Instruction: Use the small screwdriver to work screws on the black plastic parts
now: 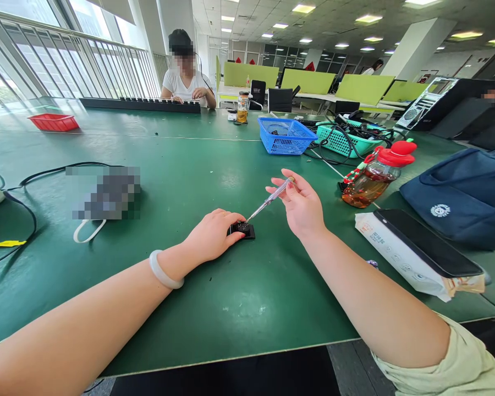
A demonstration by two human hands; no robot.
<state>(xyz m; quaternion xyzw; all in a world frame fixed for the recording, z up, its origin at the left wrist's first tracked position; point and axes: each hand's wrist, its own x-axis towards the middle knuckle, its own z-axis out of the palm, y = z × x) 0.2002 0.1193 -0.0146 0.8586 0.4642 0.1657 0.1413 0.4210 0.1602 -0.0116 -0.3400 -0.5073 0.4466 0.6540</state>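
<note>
My left hand (212, 234) rests on the green table (226, 313), its thumb and fingers closed around the edges of a small black rectangular part (247, 231). Part of that piece is hidden under the fingers. In my right hand (303, 203) is a slim screwdriver (271, 198) with a clear handle, pinched near its top end. It slants down to the left, and its tip meets the black part beside my left fingertips. Whether the tip sits in a screw is too small to tell.
A blue basket (286, 137) and a teal basket (342, 140) with tangled black cables stand beyond my hands. To the right are a red-lidded bottle (373, 179), a phone (429, 242) on a tissue pack, and a navy bag (462, 192). A person (185, 77) sits opposite, near a red tray (54, 122).
</note>
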